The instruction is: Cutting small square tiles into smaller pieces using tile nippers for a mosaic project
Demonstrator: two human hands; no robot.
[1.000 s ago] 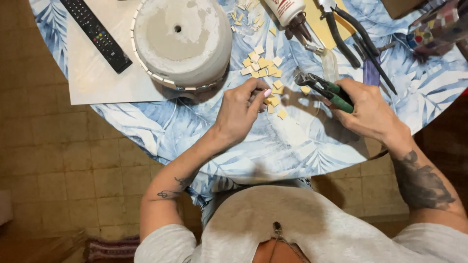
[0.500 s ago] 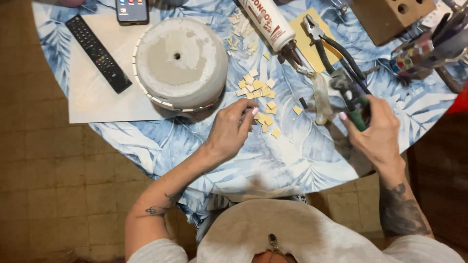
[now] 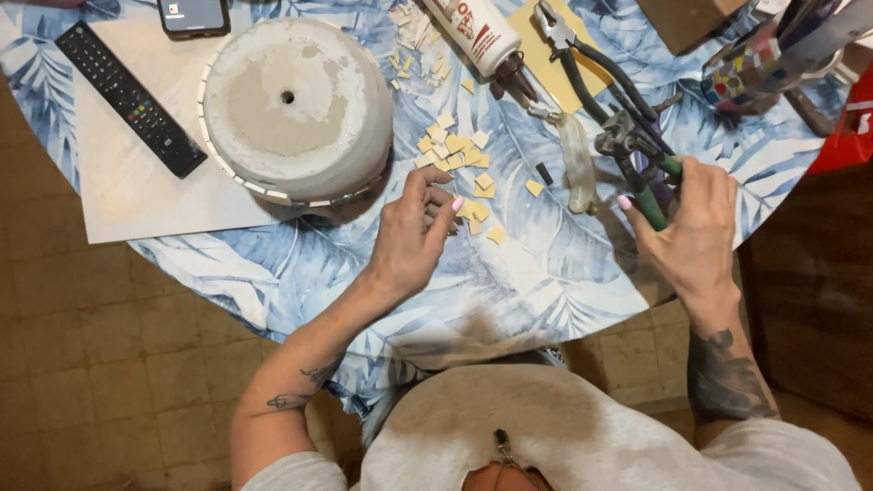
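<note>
Two hands were seen over the desk (image 3: 564,273), which was covered by a blue leaf-patterned cloth. The left hand (image 3: 411,238) was held loosely curled, fingertips resting among a scatter of small yellow tile pieces (image 3: 464,155); whether one piece was pinched between the fingers could not be told. The right hand (image 3: 698,232) was closed around the green handles of a pair of tile nippers (image 3: 637,155), whose dark head was pointed up and away from the body.

The tile pieces could be counted only roughly, at about twenty, spread between the left hand and an upturned grey flowerpot (image 3: 296,109). One pot was seen, with a single drain hole in its base and a row of small pale tiles set along its rim. It stood on one sheet of white paper (image 3: 118,191), on which one black remote control (image 3: 129,97) also lay. A second heap of paler chips (image 3: 414,27) lay beyond the pot.

One glue bottle (image 3: 477,32) lay on its side, with one pair of black-handled pliers (image 3: 591,73) on a yellow sheet beside it. A clear, limp piece of plastic (image 3: 579,164) lay between the tiles and the nippers.

One phone (image 3: 193,15), a brown box (image 3: 691,18) and a mosaic-covered container (image 3: 755,77) were cut off by the top edge. A red object (image 3: 850,127) at the right edge was too cropped to be identified.
</note>
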